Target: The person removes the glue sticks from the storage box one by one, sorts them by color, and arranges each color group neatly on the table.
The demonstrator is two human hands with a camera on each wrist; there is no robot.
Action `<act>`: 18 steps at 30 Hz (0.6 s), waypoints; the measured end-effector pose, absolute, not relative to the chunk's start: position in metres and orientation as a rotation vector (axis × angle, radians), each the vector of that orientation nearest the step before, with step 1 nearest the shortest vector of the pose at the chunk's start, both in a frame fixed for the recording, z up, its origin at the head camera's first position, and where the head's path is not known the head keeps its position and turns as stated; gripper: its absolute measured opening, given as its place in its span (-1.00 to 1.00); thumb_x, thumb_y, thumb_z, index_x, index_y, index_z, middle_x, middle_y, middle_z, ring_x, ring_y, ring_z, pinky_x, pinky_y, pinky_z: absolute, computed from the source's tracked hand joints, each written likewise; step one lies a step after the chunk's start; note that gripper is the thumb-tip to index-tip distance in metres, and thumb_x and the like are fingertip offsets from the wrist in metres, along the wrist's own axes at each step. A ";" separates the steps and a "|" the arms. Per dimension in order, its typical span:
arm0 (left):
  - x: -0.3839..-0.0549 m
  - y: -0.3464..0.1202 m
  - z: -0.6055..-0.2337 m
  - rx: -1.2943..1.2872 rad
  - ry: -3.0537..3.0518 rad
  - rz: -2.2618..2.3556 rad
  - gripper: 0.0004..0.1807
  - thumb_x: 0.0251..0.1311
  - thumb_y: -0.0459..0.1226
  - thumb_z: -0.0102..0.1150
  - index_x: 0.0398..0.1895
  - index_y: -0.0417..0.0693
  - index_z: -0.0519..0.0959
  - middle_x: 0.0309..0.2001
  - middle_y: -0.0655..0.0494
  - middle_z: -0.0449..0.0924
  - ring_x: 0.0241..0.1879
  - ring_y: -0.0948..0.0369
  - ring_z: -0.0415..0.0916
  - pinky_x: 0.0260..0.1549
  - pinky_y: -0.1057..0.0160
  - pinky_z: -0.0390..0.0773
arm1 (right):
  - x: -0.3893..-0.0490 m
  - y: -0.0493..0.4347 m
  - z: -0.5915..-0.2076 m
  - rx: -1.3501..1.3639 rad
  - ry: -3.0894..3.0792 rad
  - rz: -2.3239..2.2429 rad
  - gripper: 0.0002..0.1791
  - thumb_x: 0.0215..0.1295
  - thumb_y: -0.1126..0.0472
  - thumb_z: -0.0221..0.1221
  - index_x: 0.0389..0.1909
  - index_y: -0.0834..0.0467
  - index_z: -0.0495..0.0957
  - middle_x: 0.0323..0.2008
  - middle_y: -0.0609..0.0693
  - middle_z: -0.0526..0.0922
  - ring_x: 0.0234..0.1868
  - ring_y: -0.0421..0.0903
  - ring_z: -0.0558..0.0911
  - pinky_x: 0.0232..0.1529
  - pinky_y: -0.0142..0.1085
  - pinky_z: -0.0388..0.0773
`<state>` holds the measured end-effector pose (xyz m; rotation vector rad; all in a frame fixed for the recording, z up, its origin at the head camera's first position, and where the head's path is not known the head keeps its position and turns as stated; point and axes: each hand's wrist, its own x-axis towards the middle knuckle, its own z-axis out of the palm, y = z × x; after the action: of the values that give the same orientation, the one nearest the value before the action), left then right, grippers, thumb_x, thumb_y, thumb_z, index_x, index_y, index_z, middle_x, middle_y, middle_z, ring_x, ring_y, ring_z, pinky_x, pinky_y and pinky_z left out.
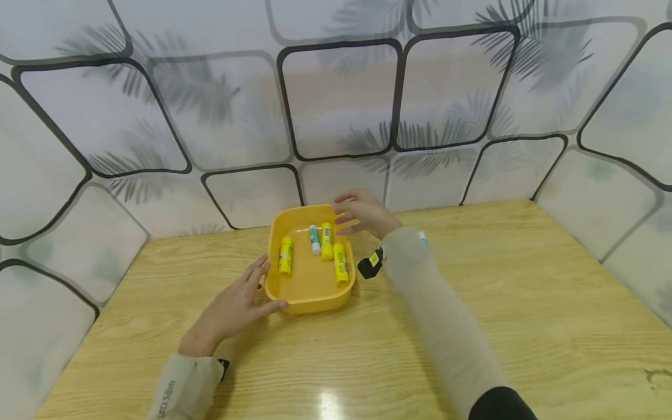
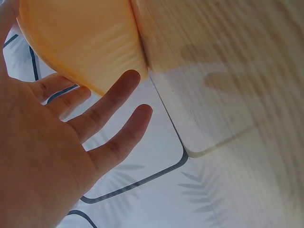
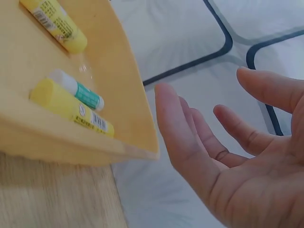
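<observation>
A yellow tray (image 1: 310,297) holds several glue sticks. One yellow glue stick (image 1: 286,256) lies along the left side. Toward the right are two more yellow ones, a farther glue stick (image 1: 326,241) and a nearer glue stick (image 1: 341,265). A smaller teal-and-white glue stick (image 1: 314,240) lies beside the farther one. My left hand (image 1: 231,309) is at the tray's front left corner, fingers spread along its outer side, thumb at the front rim. My right hand (image 1: 364,214) is over the back right corner, fingers parted and nothing between them, as the right wrist view (image 3: 256,156) also shows.
Part of a teal-and-white object (image 1: 423,238) shows behind my right sleeve, on the wooden table (image 1: 525,291). Patterned wall panels (image 1: 341,99) rise behind the tray and along both sides of the table.
</observation>
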<state>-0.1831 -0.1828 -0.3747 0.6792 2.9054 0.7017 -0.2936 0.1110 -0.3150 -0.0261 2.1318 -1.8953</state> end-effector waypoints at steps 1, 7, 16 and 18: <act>-0.183 -0.183 -0.375 0.677 2.903 0.703 0.07 0.30 0.28 0.15 0.57 -0.31 0.07 0.61 -0.18 -0.11 0.16 -0.17 0.53 0.16 -0.30 0.44 | -0.293 0.108 -0.315 -0.022 2.133 -1.889 -0.53 0.48 0.27 0.15 0.32 0.32 0.36 0.28 0.35 0.43 0.13 0.20 0.57 -0.07 -0.10 0.70; -0.183 -0.184 -0.376 0.676 2.888 0.716 0.04 0.32 0.23 0.18 0.58 -0.29 0.06 0.61 -0.18 -0.12 0.18 -0.17 0.52 0.17 -0.30 0.44 | -0.292 0.093 -0.321 -0.050 2.096 -1.866 -0.54 0.51 0.27 0.13 0.33 0.33 0.36 0.29 0.37 0.42 0.19 0.27 0.54 0.07 0.02 0.63; -0.183 -0.185 -0.378 0.692 2.901 0.730 0.02 0.33 0.23 0.16 0.58 -0.24 0.07 0.60 -0.18 -0.09 0.16 -0.16 0.53 0.12 -0.28 0.48 | -0.288 0.074 -0.329 -0.150 2.132 -1.772 -0.56 0.51 0.25 0.13 0.31 0.33 0.42 0.25 0.32 0.50 0.21 0.26 0.54 0.14 0.01 0.59; -0.183 -0.184 -0.378 0.701 2.902 0.731 0.01 0.34 0.22 0.17 0.58 -0.23 0.06 0.60 -0.18 -0.09 0.15 -0.15 0.54 0.11 -0.28 0.49 | -0.287 0.071 -0.329 -0.154 2.143 -1.745 -0.56 0.50 0.25 0.14 0.31 0.32 0.43 0.24 0.30 0.51 0.22 0.26 0.53 0.18 0.02 0.55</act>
<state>-0.1830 -0.1844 -0.3780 0.7010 2.9023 0.7310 -0.2871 0.0705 -0.3290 -0.1543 2.1426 -1.7451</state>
